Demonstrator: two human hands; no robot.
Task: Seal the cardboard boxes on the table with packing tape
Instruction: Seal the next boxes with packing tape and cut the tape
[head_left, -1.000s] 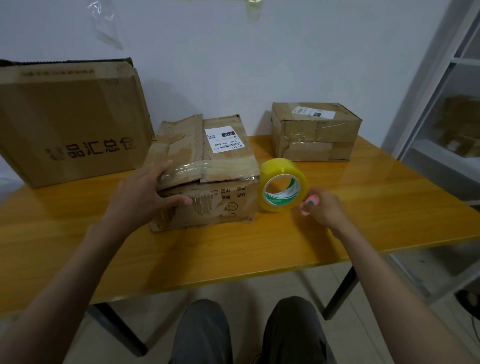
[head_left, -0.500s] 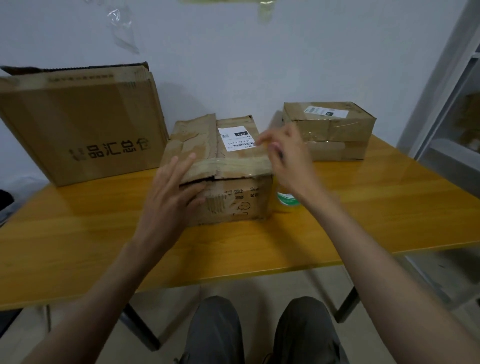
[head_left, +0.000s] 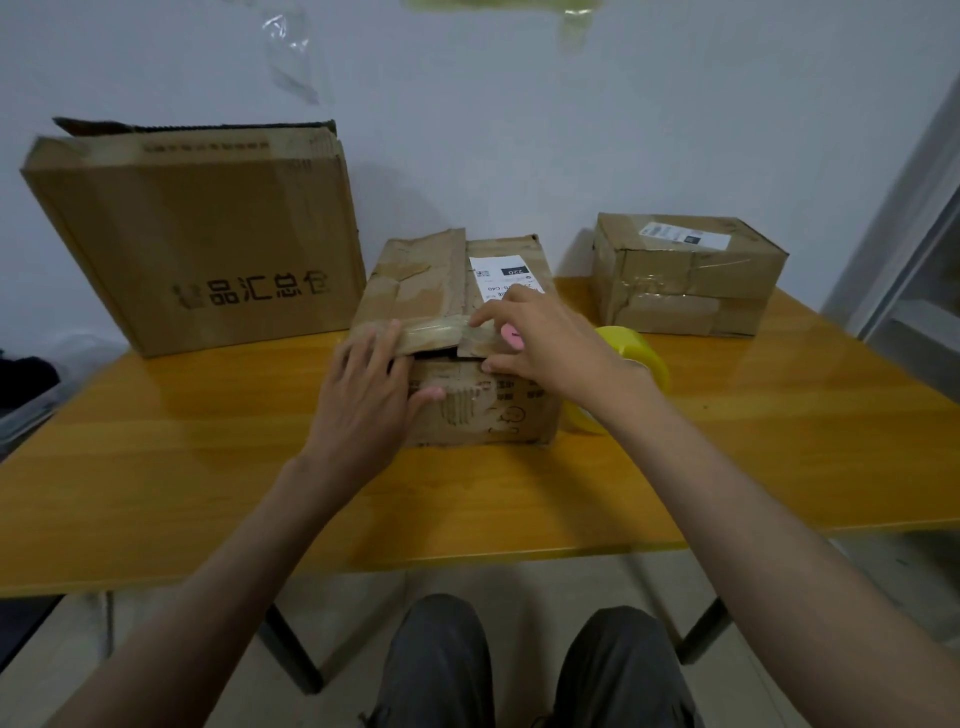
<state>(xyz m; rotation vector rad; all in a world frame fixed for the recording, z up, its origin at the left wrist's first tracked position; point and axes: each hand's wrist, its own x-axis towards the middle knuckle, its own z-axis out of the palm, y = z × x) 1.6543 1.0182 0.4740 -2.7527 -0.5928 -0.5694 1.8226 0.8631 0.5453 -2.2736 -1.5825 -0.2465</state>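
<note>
A worn cardboard box (head_left: 441, 275) with a white label sits mid-table, its top flaps slightly lifted at the front edge. A strip of clear tape (head_left: 431, 330) runs across that edge. My left hand (head_left: 363, 384) presses flat on the box's front left corner, fingers on top and thumb on the front face. My right hand (head_left: 550, 338) rests on the top front edge, fingertips on the tape strip, gripping a small pink object (head_left: 511, 333). A yellow tape roll (head_left: 644, 358) stands just right of the box, partly hidden behind my right wrist.
A large cardboard box (head_left: 208, 234) stands upright at the back left against the wall. A smaller taped box (head_left: 685, 275) sits at the back right. The wooden table (head_left: 208, 467) stretches to either side. My knees show below its front edge.
My right hand left the tape roll, swung over the middle box with the pink object and came down onto its front edge. My left hand shifted slightly on the box's corner.
</note>
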